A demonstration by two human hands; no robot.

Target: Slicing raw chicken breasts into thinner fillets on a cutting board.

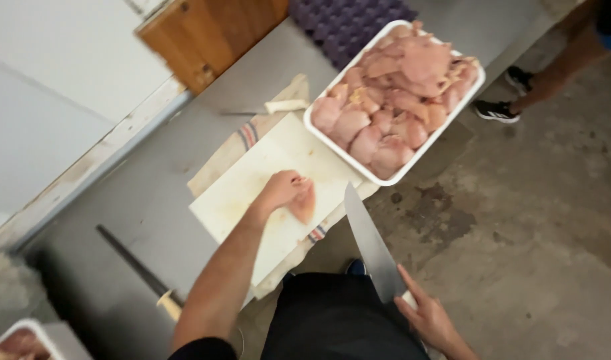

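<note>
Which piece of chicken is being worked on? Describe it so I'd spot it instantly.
Find the white cutting board beside the heaped white tray. The chicken piece lies alone on it under the left hand, apart from the tray's pile.

Open table (152, 200) lies left of the cutting board (252, 193); the heaped chicken tray (319, 130) blocks the board's far end, sharpening steel (129, 260) crossing the near stretch.

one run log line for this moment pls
left hand: presses chicken piece on cutting board | right hand: grips knife off the board | tray of chicken: beside board
</note>
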